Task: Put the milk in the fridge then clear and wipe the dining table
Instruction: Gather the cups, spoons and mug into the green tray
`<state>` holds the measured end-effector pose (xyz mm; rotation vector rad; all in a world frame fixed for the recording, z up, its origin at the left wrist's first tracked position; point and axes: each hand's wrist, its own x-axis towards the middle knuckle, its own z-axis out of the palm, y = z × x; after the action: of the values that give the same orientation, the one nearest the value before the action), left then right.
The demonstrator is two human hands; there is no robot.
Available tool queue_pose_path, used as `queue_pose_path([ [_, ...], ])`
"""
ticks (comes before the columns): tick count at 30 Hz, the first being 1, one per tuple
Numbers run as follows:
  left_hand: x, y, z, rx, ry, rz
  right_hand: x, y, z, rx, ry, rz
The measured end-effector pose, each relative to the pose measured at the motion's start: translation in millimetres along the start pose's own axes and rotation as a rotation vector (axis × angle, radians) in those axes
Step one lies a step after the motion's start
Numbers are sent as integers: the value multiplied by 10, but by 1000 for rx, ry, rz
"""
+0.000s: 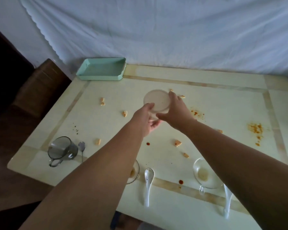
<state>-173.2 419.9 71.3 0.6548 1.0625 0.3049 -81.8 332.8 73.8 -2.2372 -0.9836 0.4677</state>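
Both my hands hold a pale round plate (pixel 156 101) over the middle of the cream dining table (pixel 206 100). My left hand (pixel 146 119) grips its near left edge, with fingers curled under it. My right hand (pixel 175 110) grips its right rim, thumb at the near side. The plate looks tilted; whether a second plate lies beneath it I cannot tell. Crumbs (pixel 124 113) and orange sauce stains (pixel 254 128) are scattered over the tabletop. No milk is in view.
A mint-green tray (pixel 83 74) sits at the far left corner. A grey glass mug (pixel 61 149) and a metal spoon (pixel 81 146) stand near left. At the near edge lie a glass bowl (pixel 134 173), two white spoons (pixel 148 183) and a clear cup (pixel 203 173). A dark chair (pixel 40 90) stands left.
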Motion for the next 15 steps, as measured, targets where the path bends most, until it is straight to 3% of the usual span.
queue_pose_path([
  [15,1615,995,-308,55,104,-59,1728,-178,830,73,-140,91],
])
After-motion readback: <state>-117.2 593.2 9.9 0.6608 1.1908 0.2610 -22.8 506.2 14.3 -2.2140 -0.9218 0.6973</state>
